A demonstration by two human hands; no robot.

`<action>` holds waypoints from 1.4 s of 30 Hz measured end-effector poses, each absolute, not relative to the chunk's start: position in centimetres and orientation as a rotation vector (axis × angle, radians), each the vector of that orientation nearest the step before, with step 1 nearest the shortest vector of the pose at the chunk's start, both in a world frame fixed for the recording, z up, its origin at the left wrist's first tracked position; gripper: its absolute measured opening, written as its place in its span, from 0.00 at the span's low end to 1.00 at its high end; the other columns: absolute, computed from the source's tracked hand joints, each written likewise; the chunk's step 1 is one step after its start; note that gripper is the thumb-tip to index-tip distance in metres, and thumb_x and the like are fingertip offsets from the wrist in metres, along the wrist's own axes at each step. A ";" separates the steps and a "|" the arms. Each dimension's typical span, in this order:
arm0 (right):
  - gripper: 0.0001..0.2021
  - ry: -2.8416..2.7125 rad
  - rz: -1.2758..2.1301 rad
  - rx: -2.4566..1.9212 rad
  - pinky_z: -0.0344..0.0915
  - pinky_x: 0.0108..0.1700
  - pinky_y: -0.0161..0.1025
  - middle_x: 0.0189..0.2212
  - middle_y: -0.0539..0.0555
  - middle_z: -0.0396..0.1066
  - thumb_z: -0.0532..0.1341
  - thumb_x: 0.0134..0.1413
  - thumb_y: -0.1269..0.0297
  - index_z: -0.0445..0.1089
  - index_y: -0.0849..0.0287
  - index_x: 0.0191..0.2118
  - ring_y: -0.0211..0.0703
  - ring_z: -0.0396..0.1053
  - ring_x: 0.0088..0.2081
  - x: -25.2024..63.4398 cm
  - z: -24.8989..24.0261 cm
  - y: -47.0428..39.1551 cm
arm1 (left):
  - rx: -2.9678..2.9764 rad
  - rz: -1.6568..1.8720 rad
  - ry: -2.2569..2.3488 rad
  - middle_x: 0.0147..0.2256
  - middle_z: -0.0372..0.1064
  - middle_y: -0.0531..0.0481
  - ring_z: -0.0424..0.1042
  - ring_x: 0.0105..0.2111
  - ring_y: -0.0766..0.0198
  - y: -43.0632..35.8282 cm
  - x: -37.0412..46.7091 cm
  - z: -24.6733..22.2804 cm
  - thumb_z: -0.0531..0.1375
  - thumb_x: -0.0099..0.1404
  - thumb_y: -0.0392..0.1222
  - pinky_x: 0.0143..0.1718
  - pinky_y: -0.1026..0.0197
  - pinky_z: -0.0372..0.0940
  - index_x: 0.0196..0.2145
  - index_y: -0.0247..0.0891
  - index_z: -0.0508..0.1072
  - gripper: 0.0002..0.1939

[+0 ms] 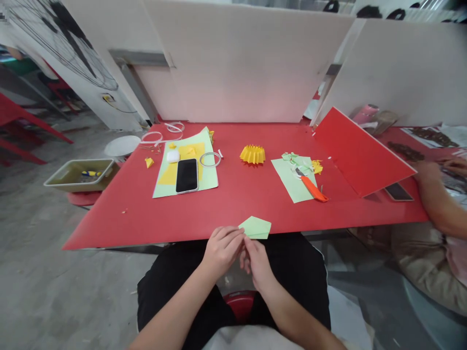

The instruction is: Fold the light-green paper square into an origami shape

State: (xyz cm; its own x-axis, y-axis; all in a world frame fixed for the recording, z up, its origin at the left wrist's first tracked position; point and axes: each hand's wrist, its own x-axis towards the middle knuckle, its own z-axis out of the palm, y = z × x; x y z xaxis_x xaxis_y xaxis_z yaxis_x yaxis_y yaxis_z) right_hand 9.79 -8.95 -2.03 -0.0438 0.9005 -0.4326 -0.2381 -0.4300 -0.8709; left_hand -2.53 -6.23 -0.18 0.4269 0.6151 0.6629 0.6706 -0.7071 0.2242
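Note:
A folded light-green paper (257, 227) lies at the front edge of the red table, its left end at my fingers. My left hand (224, 247) is closed on that left end, fingers pressed together. My right hand (255, 260) meets it just to the right, thumb and fingers drawn together near the paper's lower left corner; whatever it pinches is too small to make out. Farther back stands a pleated yellow paper piece (252, 154). An orange cutter (314, 188) rests on a green sheet (292, 187) with green scraps, to the right.
A phone (187, 175), a tape ring (210, 159) and yellow paper lie on green sheets (207, 182) at left. A red board (365, 153) leans upright at right, beside another person's arm (436, 199). A bin (82, 176) stands left of the table (226, 209).

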 end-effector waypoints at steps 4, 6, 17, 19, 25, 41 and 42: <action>0.22 -0.662 1.389 -1.226 0.47 0.15 0.30 0.08 0.45 0.55 0.60 0.48 0.48 0.59 0.60 0.16 0.29 0.52 0.12 9.9 0.8 -5.2 | -2.476 -1.262 -1.138 0.40 0.75 0.46 0.71 0.44 0.58 -4.8 -1.2 2.0 0.57 0.61 0.33 0.44 0.54 0.63 0.42 0.40 0.72 0.12; 0.18 -0.757 1.316 -1.138 0.53 0.18 0.32 0.13 0.47 0.62 0.61 0.47 0.49 0.66 0.60 0.21 0.32 0.57 0.16 11.0 2.9 -2.4 | -2.410 -1.353 -1.215 0.46 0.72 0.44 0.67 0.49 0.55 -3.0 -1.1 3.6 0.58 0.61 0.38 0.48 0.51 0.62 0.45 0.43 0.71 0.13; 0.12 -1.703 1.090 -1.032 0.64 0.33 0.37 0.31 0.53 0.75 0.63 0.46 0.57 0.75 0.59 0.35 0.41 0.69 0.31 14.7 11.6 8.6 | -2.402 -2.821 -1.910 0.25 0.71 0.54 0.73 0.26 0.64 5.5 -0.6 8.0 0.65 0.53 0.44 0.28 0.63 0.66 0.63 0.40 0.42 0.48; 0.13 -1.717 1.142 -1.078 0.66 0.35 0.40 0.32 0.54 0.75 0.64 0.45 0.57 0.75 0.59 0.35 0.43 0.71 0.33 14.4 10.7 8.6 | -2.273 -2.907 -1.964 0.24 0.70 0.55 0.70 0.23 0.67 5.3 -0.2 7.2 0.65 0.54 0.43 0.25 0.66 0.64 0.63 0.41 0.44 0.46; 0.12 -1.437 1.210 -1.058 0.67 0.33 0.39 0.27 0.52 0.74 0.67 0.40 0.57 0.75 0.59 0.31 0.40 0.69 0.28 14.7 8.8 8.8 | -2.362 -2.931 -1.903 0.30 0.71 0.54 0.68 0.25 0.71 4.4 0.6 6.7 0.63 0.57 0.39 0.26 0.68 0.62 0.64 0.47 0.40 0.45; 0.09 -0.899 1.083 -0.880 0.68 0.36 0.40 0.23 0.49 0.70 0.69 0.39 0.61 0.71 0.58 0.24 0.40 0.68 0.29 13.9 8.6 9.3 | -2.162 -2.532 -2.143 0.23 0.70 0.58 0.70 0.24 0.69 4.1 0.4 6.2 0.59 0.60 0.39 0.35 0.62 0.68 0.63 0.42 0.47 0.37; 0.09 -0.911 1.079 -0.876 0.68 0.36 0.41 0.24 0.49 0.71 0.69 0.39 0.60 0.71 0.58 0.24 0.40 0.69 0.30 13.9 8.5 9.3 | -2.147 -2.538 -2.142 0.22 0.69 0.58 0.70 0.24 0.69 4.0 0.3 6.3 0.60 0.59 0.39 0.34 0.62 0.68 0.63 0.42 0.48 0.37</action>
State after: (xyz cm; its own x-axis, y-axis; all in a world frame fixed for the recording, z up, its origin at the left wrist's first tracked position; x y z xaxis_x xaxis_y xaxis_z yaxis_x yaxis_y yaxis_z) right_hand 13.88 9.31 8.53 0.2125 0.9618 0.1724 -0.3317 0.2370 -0.9131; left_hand 0.28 4.05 6.31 -0.1899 0.9624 0.1943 0.0300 -0.1921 0.9809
